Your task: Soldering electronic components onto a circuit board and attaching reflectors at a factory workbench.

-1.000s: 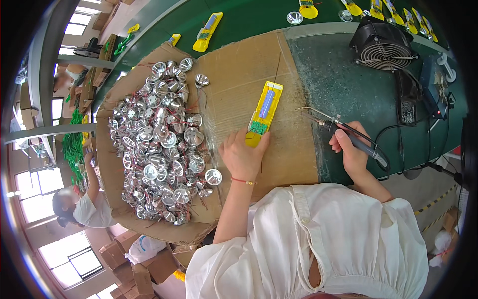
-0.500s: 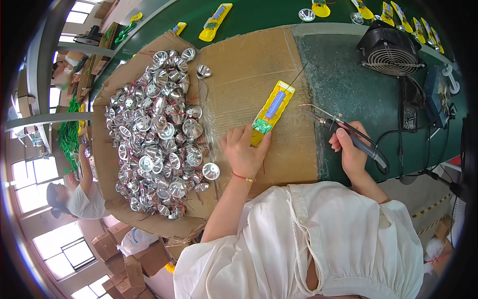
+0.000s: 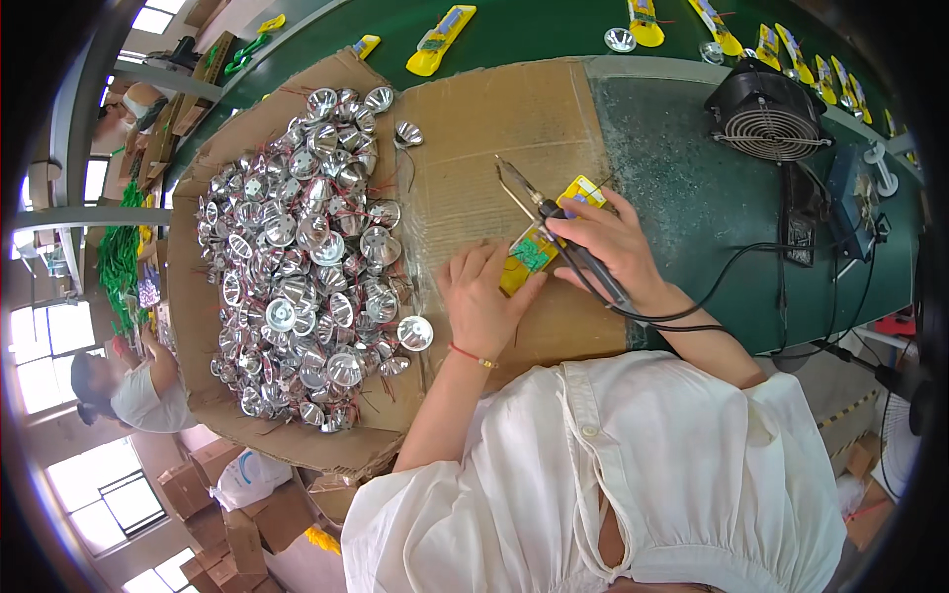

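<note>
A yellow flashlight housing (image 3: pixel 512 279) lies slanted on the cardboard sheet, a green circuit board (image 3: pixel 531 255) near its lower end. My left hand (image 3: pixel 481 301) grips that lower end between thumb and fingers. Above the upper half, my right hand (image 3: pixel 621 252) is closed around a soldering iron (image 3: pixel 599 275), whose tip points up and left over the cardboard, apart from the board. A thin metal tube runs beside the tip. My right fingers partly cover the housing's blue-violet cell (image 3: pixel 573 206); whether they touch the housing, I cannot tell.
Left of my hands, a cardboard box (image 3: pixel 188 326) holds many silver reflector cups (image 3: pixel 326 247) with red wires. A black fan (image 3: pixel 771 114) stands at the far right. Several yellow housings (image 3: pixel 440 40) lie along the green bench beyond. The iron's cable (image 3: pixel 707 282) crosses to the right.
My right hand has moved left with the soldering iron, from beside the housing to above it. The iron's tip now points up-left over the cardboard. My left hand still holds the housing.
</note>
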Demonstrator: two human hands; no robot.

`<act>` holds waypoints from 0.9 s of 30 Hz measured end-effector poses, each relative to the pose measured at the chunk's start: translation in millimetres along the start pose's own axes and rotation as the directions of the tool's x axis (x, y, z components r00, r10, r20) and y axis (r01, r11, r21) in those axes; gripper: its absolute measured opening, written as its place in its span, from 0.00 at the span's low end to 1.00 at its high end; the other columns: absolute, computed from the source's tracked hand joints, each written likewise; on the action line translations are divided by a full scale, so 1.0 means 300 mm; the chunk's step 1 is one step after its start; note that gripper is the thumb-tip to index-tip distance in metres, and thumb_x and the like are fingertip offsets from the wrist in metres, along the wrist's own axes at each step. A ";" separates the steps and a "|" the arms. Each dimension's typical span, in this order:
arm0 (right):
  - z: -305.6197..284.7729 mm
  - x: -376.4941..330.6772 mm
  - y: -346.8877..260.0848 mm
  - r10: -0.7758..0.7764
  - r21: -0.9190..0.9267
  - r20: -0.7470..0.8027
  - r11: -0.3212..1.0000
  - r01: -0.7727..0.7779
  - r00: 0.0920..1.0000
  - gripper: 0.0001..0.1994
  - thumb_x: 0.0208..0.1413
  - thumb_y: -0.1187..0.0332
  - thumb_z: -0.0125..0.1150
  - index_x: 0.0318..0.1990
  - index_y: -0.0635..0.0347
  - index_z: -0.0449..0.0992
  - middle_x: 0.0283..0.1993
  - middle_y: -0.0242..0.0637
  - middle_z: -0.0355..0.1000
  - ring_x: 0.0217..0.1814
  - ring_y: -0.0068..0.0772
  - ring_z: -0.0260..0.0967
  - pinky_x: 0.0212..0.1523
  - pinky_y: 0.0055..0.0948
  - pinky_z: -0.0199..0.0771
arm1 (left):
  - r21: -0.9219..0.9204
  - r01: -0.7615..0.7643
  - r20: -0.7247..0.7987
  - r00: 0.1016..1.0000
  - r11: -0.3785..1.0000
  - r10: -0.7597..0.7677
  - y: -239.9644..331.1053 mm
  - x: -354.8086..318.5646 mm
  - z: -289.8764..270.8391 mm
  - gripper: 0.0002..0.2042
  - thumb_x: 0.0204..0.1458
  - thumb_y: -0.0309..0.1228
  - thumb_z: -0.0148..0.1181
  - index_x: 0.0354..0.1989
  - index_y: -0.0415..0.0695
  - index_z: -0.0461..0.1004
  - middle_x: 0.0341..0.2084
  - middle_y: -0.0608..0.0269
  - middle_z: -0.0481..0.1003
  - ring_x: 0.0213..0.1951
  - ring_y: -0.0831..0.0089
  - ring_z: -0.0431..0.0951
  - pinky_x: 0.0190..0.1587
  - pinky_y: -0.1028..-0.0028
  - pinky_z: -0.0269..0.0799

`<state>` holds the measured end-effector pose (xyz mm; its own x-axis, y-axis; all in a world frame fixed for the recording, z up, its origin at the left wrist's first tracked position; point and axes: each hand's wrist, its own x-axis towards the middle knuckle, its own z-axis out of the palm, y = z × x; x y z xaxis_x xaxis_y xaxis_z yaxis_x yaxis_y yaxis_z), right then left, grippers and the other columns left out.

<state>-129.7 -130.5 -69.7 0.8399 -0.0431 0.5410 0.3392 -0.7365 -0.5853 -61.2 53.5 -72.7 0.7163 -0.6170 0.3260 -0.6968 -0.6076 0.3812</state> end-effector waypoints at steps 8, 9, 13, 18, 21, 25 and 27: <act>0.065 0.050 0.052 -0.024 0.000 0.197 1.000 0.025 0.980 0.28 0.34 0.63 0.69 0.49 0.48 0.69 0.43 0.29 0.71 0.51 0.32 0.66 0.58 0.43 0.49 | -0.183 0.037 -0.084 0.995 0.982 -0.054 -0.018 -0.051 0.032 0.21 0.34 0.36 0.65 0.39 0.41 0.71 0.36 0.57 0.70 0.43 0.62 0.68 0.49 0.61 0.57; 0.064 0.053 0.049 -0.021 0.004 0.192 1.000 0.021 0.981 0.28 0.33 0.63 0.69 0.49 0.49 0.69 0.42 0.30 0.72 0.49 0.32 0.67 0.57 0.42 0.50 | -0.184 0.018 -0.097 0.995 0.983 -0.037 -0.021 -0.050 0.035 0.21 0.34 0.35 0.65 0.39 0.41 0.71 0.36 0.58 0.70 0.42 0.62 0.68 0.48 0.61 0.57; 0.077 0.053 0.049 0.006 0.038 0.166 0.999 -0.013 0.986 0.27 0.33 0.63 0.68 0.47 0.50 0.70 0.41 0.31 0.72 0.46 0.31 0.68 0.53 0.38 0.53 | -0.171 -0.024 -0.159 0.987 0.985 -0.004 -0.038 -0.056 0.065 0.21 0.33 0.35 0.65 0.38 0.41 0.71 0.35 0.60 0.70 0.39 0.64 0.69 0.46 0.62 0.57; 0.085 0.057 0.044 0.019 0.018 0.178 1.000 -0.023 0.984 0.27 0.32 0.64 0.69 0.46 0.52 0.71 0.39 0.33 0.72 0.46 0.32 0.68 0.53 0.36 0.54 | -0.196 -0.014 -0.137 0.991 0.981 -0.013 -0.046 -0.052 0.069 0.21 0.33 0.35 0.64 0.38 0.41 0.71 0.34 0.60 0.70 0.39 0.64 0.69 0.45 0.62 0.58; 0.085 0.058 0.044 0.009 0.019 0.171 1.000 -0.013 0.985 0.28 0.30 0.65 0.70 0.46 0.54 0.71 0.38 0.33 0.72 0.45 0.34 0.68 0.54 0.36 0.53 | -0.195 -0.016 -0.143 0.990 0.981 -0.012 -0.044 -0.051 0.072 0.20 0.33 0.34 0.64 0.38 0.41 0.72 0.33 0.60 0.71 0.39 0.64 0.69 0.45 0.63 0.58; 0.087 0.052 0.046 -0.014 -0.001 0.156 1.000 0.014 0.988 0.25 0.35 0.62 0.67 0.47 0.49 0.70 0.38 0.31 0.71 0.44 0.30 0.68 0.50 0.34 0.54 | -0.190 -0.026 -0.160 0.987 0.982 -0.005 -0.041 -0.057 0.071 0.20 0.33 0.34 0.64 0.37 0.40 0.72 0.33 0.60 0.71 0.39 0.64 0.69 0.44 0.64 0.58; 0.088 0.055 0.041 -0.009 0.018 0.152 1.000 0.007 0.988 0.25 0.35 0.62 0.67 0.47 0.49 0.70 0.38 0.30 0.71 0.44 0.29 0.68 0.50 0.34 0.54 | -0.183 -0.033 -0.172 0.985 0.983 0.001 -0.044 -0.059 0.075 0.20 0.32 0.34 0.64 0.37 0.40 0.72 0.33 0.60 0.71 0.39 0.64 0.69 0.44 0.64 0.58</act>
<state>-100.3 -122.5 -83.9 0.8913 0.0670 0.4484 0.3525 -0.7245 -0.5924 -65.4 61.1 -103.1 0.7112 -0.5224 0.4704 -0.7016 -0.4853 0.5217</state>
